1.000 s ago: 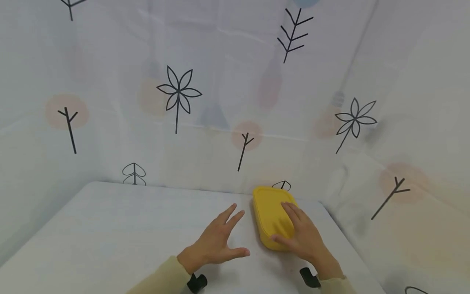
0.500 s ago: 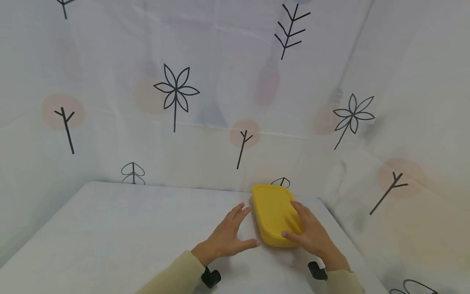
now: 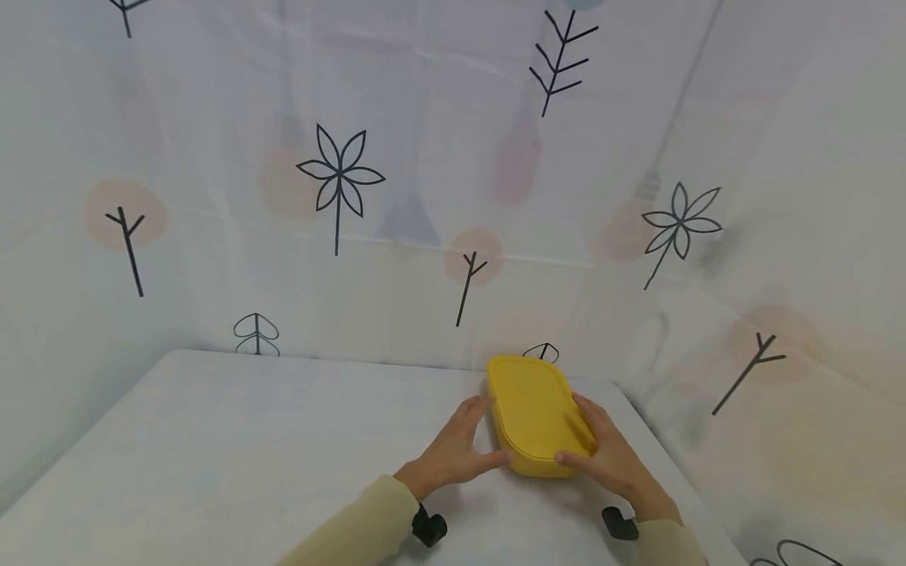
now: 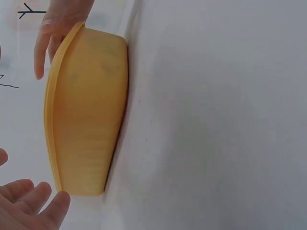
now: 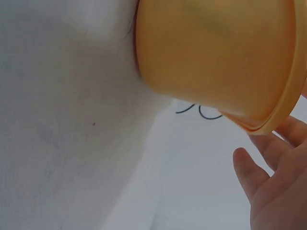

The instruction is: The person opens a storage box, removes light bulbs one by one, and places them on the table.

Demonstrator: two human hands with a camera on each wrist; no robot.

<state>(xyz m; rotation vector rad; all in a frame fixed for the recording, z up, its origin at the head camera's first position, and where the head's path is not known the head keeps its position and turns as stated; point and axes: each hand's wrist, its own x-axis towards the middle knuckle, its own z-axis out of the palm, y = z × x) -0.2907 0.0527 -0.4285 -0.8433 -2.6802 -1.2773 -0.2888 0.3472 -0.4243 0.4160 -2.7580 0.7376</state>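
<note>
A yellow lidded box (image 3: 534, 413), like a lunch box, lies on the white table toward its far right part. Its lid is on. To its left is my left hand (image 3: 453, 450), fingers spread and slightly bent, the fingertips and thumb tip at the box's left side. On the other side my right hand (image 3: 616, 456) has its fingers along the right rim and its thumb at the near right corner. In the left wrist view, the left fingertips (image 4: 57, 206) lie close to the lid's rim. The right wrist view has the right fingers (image 5: 249, 172) by the lid's rim; firm contact cannot be told.
The white table (image 3: 248, 456) extends to the left of the box. Behind it hangs a pale cloth (image 3: 418, 299) printed with leaves and twigs, close to the box's far end. A black wrist mount (image 3: 429, 525) sits under the left wrist, another mount (image 3: 619, 523) under the right.
My left hand has moved right, up to the box's left side. The right hand has slid from over the lid to its right edge. The box stays about where it was.
</note>
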